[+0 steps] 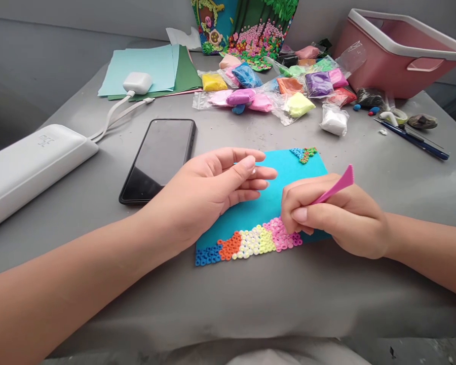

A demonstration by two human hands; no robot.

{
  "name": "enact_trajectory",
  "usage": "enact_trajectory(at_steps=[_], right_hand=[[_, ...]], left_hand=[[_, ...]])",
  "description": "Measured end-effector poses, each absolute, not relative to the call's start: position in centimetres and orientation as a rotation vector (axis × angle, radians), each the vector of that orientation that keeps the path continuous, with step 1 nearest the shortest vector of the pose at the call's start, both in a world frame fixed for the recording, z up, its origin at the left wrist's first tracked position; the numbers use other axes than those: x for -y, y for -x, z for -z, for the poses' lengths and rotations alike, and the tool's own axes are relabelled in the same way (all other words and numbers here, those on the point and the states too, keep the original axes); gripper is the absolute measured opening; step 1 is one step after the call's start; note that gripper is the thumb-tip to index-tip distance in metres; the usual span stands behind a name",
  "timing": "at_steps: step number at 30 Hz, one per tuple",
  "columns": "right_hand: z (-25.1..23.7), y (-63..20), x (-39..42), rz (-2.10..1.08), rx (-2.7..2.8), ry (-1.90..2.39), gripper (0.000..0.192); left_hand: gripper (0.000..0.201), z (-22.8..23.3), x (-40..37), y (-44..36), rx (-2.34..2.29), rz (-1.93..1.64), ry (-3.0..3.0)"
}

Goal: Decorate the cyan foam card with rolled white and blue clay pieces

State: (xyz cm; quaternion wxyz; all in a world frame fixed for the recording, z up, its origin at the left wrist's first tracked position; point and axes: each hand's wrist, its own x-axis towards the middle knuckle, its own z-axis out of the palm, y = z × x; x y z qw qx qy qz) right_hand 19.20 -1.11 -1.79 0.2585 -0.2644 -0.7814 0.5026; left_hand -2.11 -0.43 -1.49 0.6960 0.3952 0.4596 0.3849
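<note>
A bright blue card [273,177] lies on the table, with small clay rings [251,241] along its near edge in blue, orange, white, yellow and pink. More blue, green and red rings [304,154] sit at its far right corner. Over the card's left part, my left hand [220,187] has its fingers loosely curled, with a tiny white piece of clay [254,171] between thumb and fingers. My right hand [327,215] is closed around a pink plastic clay tool [338,185] above the pink rings; the tool's lower end is hidden by the fingers.
A black phone [159,159] and a white power bank [34,170] with a cable lie left. Coloured paper [140,66], bagged clay [247,76] and a decorated picture [247,30] are at the back. Right are a pink basket [395,56] and a blue pen [414,139].
</note>
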Motion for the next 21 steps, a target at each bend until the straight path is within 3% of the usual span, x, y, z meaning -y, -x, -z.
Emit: enact_trajectory(at_steps=[6, 11, 15, 21], right_hand=[[1.8, -19.5, 1.4, -1.220, 1.843, 0.723, 0.025], [2.8, -19.0, 1.6, -1.023, 1.645, 0.671, 0.018], [3.3, -18.8, 1.6, -0.902, 1.655, 0.618, 0.015], [2.9, -19.3, 1.6, -0.817, 1.809, 0.607, 0.019]], left_hand=[[0.029, 1.4, 0.5, 2.2, -0.973, -0.874, -0.973], [0.013, 1.1, 0.8, 2.2, -1.019, -0.882, -0.999], [0.028, 1.1, 0.9, 2.4, -1.025, -0.817, -1.008], [0.021, 1.1, 1.0, 2.6, -0.953, -0.785, -1.068]])
